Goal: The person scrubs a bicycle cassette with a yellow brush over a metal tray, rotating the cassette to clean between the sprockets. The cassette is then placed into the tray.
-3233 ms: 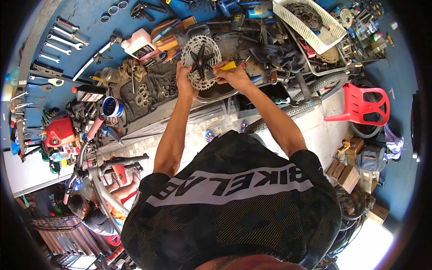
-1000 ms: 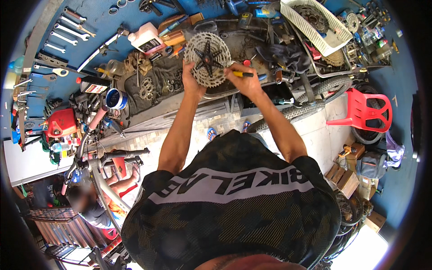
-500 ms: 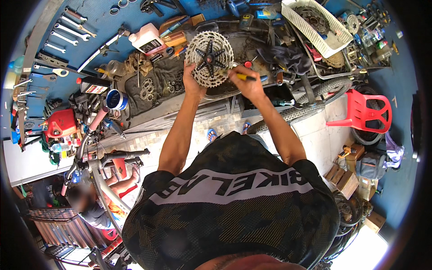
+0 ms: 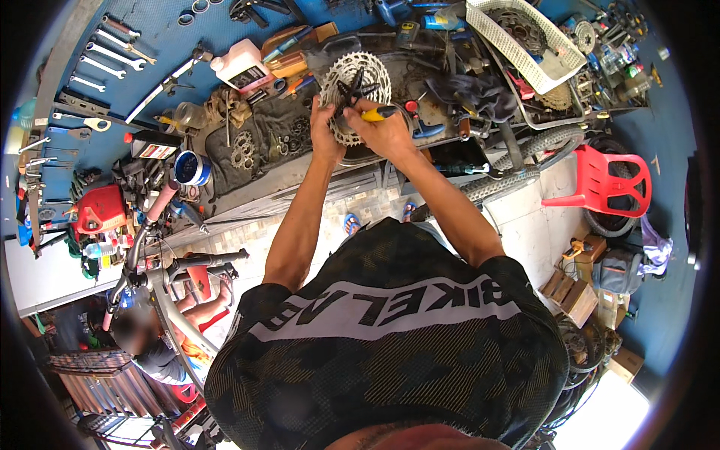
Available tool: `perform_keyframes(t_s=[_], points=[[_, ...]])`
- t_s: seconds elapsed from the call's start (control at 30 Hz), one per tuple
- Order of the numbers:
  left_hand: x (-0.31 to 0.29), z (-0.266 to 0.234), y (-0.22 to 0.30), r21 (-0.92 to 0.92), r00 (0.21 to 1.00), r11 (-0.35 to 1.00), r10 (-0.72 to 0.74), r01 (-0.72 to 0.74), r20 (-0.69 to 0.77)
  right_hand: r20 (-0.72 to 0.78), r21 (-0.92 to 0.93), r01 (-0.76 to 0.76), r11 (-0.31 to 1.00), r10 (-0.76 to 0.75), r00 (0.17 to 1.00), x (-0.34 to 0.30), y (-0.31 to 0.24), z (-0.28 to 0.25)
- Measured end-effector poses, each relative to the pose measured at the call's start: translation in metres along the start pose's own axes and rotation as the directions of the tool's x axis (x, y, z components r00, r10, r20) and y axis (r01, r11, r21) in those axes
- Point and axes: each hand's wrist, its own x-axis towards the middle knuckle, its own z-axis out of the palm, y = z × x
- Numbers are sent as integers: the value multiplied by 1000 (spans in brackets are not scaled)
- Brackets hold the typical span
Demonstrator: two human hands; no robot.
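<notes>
Head view shows one cassette of toothed sprockets [image 4: 374, 75] held up over the near edge of the desk [image 4: 259, 182], about midway along it, straight ahead of the person. Round, it has no long axis; its face with the black spider arms is turned up toward the camera. The left hand [image 4: 325, 133] is the nearer, grasping the lower-left rim directly. The right hand [image 4: 384, 135] is closed around one yellow-and-black handle [image 4: 379, 113], which runs roughly left to right across the cassette's lower-right part; its working end cannot be made out, nor whether the right fingers touch the sprockets.

Just right of the hands lie one red cap [image 4: 411, 106] and one blue-handled tool [image 4: 429, 130]. Left of them, one dark cloth [image 4: 217, 169] carries loose sprockets [image 4: 244, 146], too overlapped to count. One pinkish jug [image 4: 241, 66] stands by the far edge, one blue tub [image 4: 193, 168] near the near left corner. At the right end sits one white basket [image 4: 568, 76]; beyond stands one red chair [image 4: 604, 180].
</notes>
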Motion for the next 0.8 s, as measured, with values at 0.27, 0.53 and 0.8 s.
perform_keyframes(t_s=[0.27,0.53,0.8], points=[[2,-2,4,110,995,994,10,-21,101,82,-143,7,990,4,997,9,14,-8],[8,-18,-4,40,998,997,-69,68,14,140,-67,-70,995,79,987,4,20,-18],[0,7,11,-197,997,978,-52,62,57,142,371,-544,752,533,834,-12,66,-31]])
